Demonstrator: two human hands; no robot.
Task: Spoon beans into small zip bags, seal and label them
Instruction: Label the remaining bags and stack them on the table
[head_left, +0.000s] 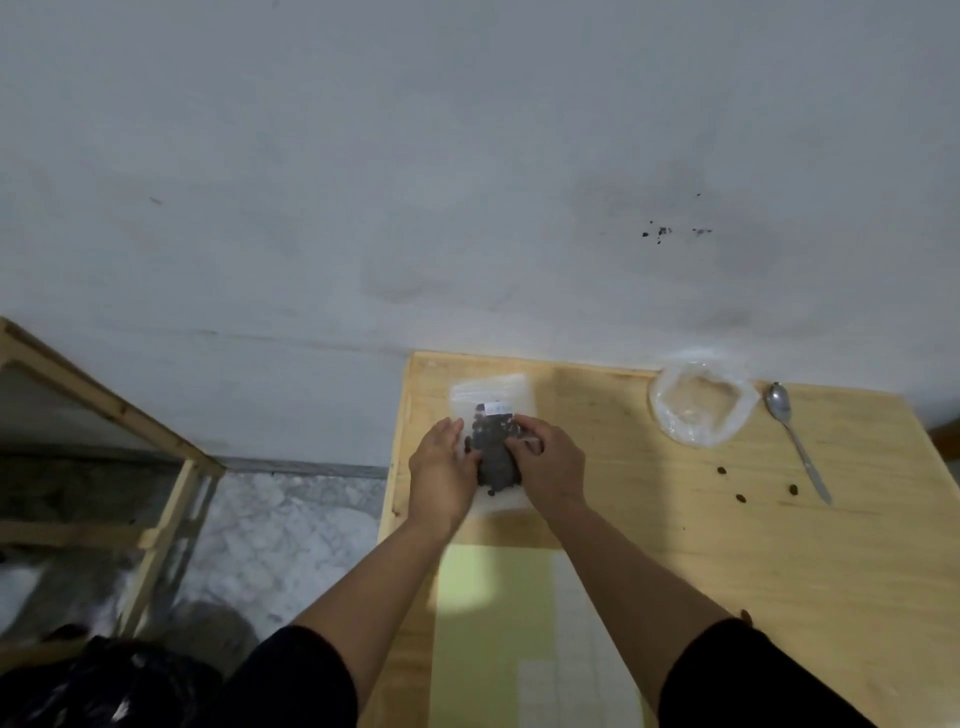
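On the wood table (675, 519), both hands hold the bean bag (493, 447) between them: left hand (441, 467) flat, right hand (545, 462) pinching. Bag points away.

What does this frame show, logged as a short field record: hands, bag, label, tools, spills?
left hand: flat against the zip bag's left side, fingers straight
right hand: fingers curled on the bag's right side
zip bag: lying on the wooden table, filled with dark beans
label: small white one on the bag
spoon: lying on the table, untouched
clear plastic bag: beside the spoon, looks empty
loose beans: a few near the spoon
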